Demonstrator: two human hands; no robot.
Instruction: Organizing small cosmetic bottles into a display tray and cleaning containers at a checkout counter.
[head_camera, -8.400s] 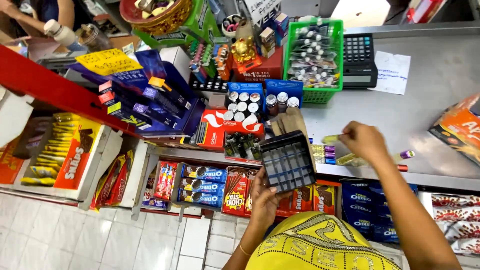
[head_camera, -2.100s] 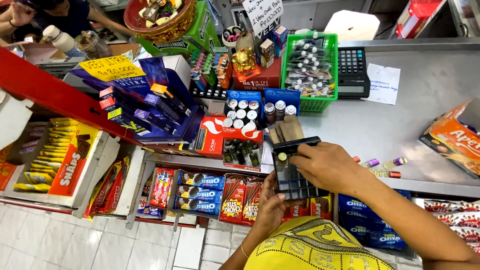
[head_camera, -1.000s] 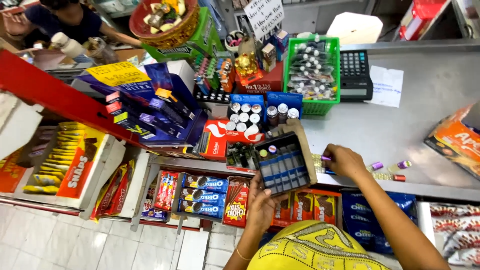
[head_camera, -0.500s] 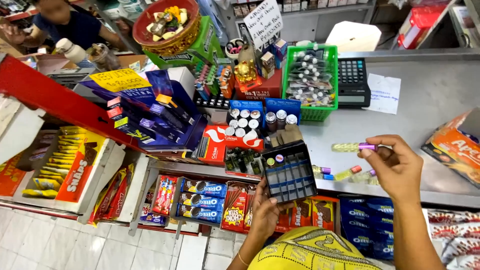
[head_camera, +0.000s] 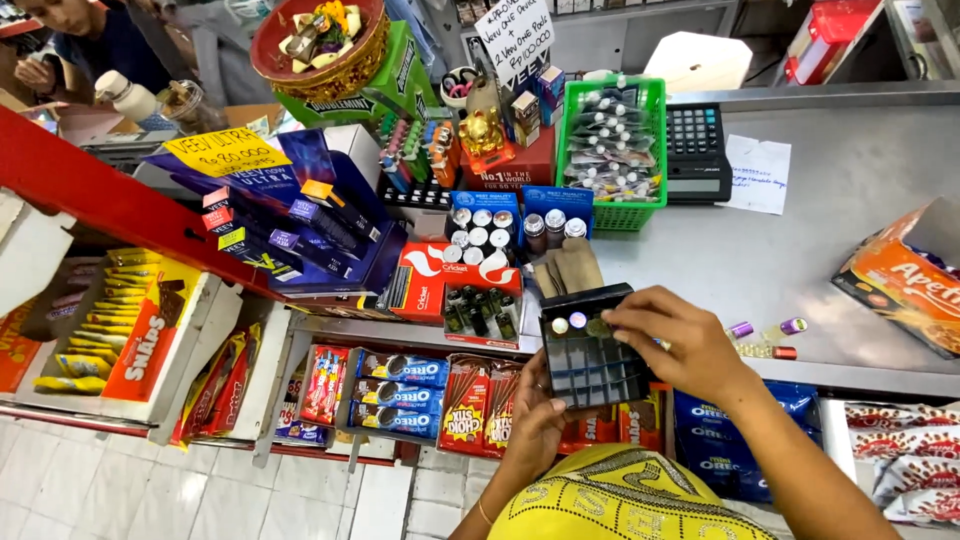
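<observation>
Shop desk (head_camera: 800, 250), steel, crowded with display stock. Left hand (head_camera: 535, 420) cupped under black divided tray (head_camera: 590, 350), held off front edge. Right hand (head_camera: 680, 335) over tray's top row, fingers (head_camera: 625, 318) pinched on small vial. Risk: tray tips, vials spill. Loose vials (head_camera: 765, 338) at front edge.

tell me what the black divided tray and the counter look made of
Black divided tray: likely matte plastic, with thin moulded dividers and a dull, even surface. Counter: looks like brushed stainless steel, grey with soft streaky reflections.
</observation>
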